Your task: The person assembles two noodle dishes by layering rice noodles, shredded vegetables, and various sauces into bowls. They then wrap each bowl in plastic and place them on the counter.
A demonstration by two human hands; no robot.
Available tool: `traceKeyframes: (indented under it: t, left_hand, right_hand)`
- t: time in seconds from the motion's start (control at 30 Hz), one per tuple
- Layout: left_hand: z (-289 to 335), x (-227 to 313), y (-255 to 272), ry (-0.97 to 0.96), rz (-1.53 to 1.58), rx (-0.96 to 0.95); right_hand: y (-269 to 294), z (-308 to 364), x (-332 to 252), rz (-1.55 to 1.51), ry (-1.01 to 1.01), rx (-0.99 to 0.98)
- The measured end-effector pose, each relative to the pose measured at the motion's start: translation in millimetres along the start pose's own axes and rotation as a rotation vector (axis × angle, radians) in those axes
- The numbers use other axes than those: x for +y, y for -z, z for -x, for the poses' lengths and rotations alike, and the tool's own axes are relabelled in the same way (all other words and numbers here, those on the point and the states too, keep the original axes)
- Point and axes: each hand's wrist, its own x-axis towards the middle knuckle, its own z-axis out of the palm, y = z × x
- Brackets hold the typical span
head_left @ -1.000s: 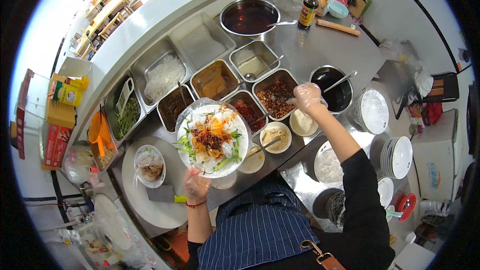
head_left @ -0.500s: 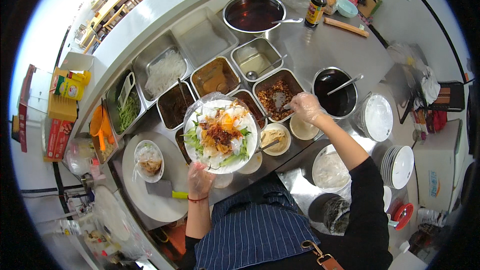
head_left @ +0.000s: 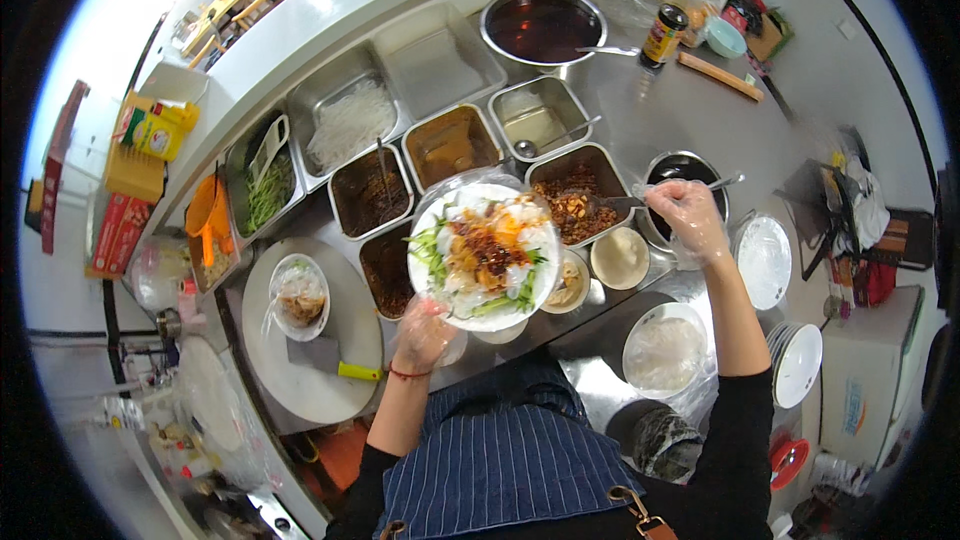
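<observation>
My left hand [head_left: 425, 335], in a clear plastic glove, grips the near edge of a white bowl [head_left: 549, 287] with a plastic bag around it. In it lie pale noodles, green cucumber strips and dark red sauce [head_left: 490, 250]. My right hand [head_left: 686, 222], also gloved, is closed on the handle of a metal spoon [head_left: 618, 202]. The spoon's head carries bits of chopped peanuts [head_left: 575, 206] and is over their steel tray [head_left: 622, 176], just right of the bowl.
Steel trays of sauces, cucumber shreds [head_left: 266, 198] and white noodles [head_left: 352, 125] line the counter. A pot of dark liquid [head_left: 661, 223] stands behind my right hand. A cleaver [head_left: 318, 352] and a bagged bowl [head_left: 300, 305] rest on the round board [head_left: 270, 380]. Plates [head_left: 800, 365] are stacked at right.
My right hand has shifted right, and the spoon in it now shows, its head raised with peanuts. In the picture, the bowl and my left hand sit further right.
</observation>
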Motion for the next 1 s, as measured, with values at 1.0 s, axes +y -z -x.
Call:
traceKeyframes:
  t: [1.0]
  left_hand:
    - [169,62,95,-0.149,0.013,-0.109]
  right_hand:
    - [-305,4,-183,0.241,0.623,-0.624]
